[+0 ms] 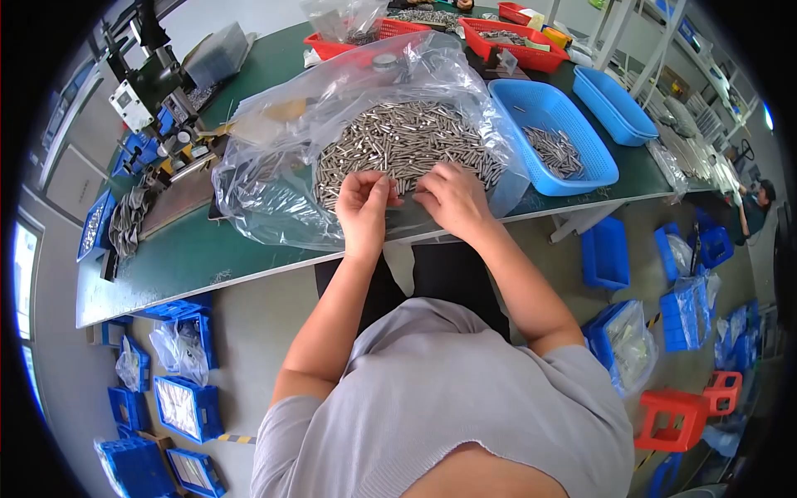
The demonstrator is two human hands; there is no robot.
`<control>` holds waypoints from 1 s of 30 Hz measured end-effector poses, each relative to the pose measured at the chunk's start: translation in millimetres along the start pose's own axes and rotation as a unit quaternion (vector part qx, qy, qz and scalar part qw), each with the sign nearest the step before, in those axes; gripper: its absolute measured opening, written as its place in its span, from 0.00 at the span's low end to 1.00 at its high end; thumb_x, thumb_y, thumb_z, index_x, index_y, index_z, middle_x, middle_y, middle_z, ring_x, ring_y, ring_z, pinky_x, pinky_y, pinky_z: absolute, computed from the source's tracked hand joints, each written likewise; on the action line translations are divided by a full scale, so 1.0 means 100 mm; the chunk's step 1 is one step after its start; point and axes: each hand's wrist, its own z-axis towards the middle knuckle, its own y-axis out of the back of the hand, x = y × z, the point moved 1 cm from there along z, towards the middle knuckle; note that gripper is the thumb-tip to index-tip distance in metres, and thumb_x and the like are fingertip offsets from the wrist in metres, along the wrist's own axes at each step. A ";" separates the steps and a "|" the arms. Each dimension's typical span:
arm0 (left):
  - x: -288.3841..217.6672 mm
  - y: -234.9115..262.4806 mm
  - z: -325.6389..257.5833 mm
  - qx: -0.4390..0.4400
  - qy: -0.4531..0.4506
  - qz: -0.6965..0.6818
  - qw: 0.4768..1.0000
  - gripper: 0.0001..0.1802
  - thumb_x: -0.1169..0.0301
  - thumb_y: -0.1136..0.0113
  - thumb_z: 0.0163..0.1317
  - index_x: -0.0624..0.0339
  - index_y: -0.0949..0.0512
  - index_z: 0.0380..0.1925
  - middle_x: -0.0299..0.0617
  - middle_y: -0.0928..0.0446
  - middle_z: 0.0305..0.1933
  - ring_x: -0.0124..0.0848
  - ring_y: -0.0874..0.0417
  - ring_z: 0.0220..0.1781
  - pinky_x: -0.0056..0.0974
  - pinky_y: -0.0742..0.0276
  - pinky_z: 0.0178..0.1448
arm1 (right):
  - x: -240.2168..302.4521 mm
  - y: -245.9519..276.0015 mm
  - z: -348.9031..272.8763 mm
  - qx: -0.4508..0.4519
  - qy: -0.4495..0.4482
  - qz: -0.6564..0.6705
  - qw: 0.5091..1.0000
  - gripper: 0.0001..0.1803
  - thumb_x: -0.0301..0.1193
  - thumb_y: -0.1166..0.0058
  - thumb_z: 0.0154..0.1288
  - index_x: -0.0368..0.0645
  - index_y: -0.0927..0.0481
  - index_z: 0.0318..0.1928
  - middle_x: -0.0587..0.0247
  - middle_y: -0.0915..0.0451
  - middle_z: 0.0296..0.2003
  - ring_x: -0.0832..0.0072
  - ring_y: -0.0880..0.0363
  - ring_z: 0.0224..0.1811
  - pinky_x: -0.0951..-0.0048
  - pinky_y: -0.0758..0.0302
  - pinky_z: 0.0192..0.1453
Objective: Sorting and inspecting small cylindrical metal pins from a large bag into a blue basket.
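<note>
A large heap of small, silvery metal pins (398,137) lies on a clear plastic bag (266,195) spread over the table. My left hand (364,206) is at the heap's near edge, thumb and fingers pressed together; whatever they pinch is too small to make out. Just to its right, my right hand (452,197) rests over the near side of the heap with curled fingers. Its fingertips point toward the left hand, and what they hold is hidden. Right of the heap, a light blue basket (594,170) contains more of these pins.
The green table (195,270) carries a bench press (137,104) at left, red baskets (531,54) at the back and a second blue basket (614,104) at right. Blue crates (187,407) and red stools (672,419) stand on the floor. Another person (755,207) is at far right.
</note>
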 end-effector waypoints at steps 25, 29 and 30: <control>-0.22 -0.10 -0.02 0.051 0.133 0.071 0.987 0.03 0.78 0.46 0.65 0.67 0.29 0.37 0.46 0.21 0.35 0.28 0.20 0.32 0.33 0.18 0.38 | -0.05 0.42 0.12 0.015 -0.189 0.429 0.883 0.04 0.21 0.48 0.65 0.35 0.24 0.40 0.63 0.19 0.33 0.82 0.24 0.33 0.80 0.29 0.37; -0.32 -0.16 0.13 0.107 0.174 0.025 0.979 0.03 0.79 0.47 0.66 0.67 0.28 0.39 0.43 0.22 0.35 0.26 0.20 0.34 0.32 0.19 0.41 | -0.06 0.46 0.24 0.054 -0.159 0.445 0.880 0.03 0.21 0.47 0.63 0.36 0.23 0.38 0.62 0.21 0.34 0.78 0.23 0.34 0.78 0.28 0.38; -0.32 -0.16 0.17 0.111 0.201 0.006 0.973 0.03 0.79 0.47 0.66 0.67 0.28 0.39 0.43 0.22 0.34 0.27 0.19 0.34 0.33 0.18 0.41 | -0.07 0.47 0.28 0.077 -0.176 0.450 0.872 0.03 0.21 0.46 0.63 0.36 0.23 0.37 0.61 0.21 0.34 0.77 0.22 0.33 0.77 0.28 0.37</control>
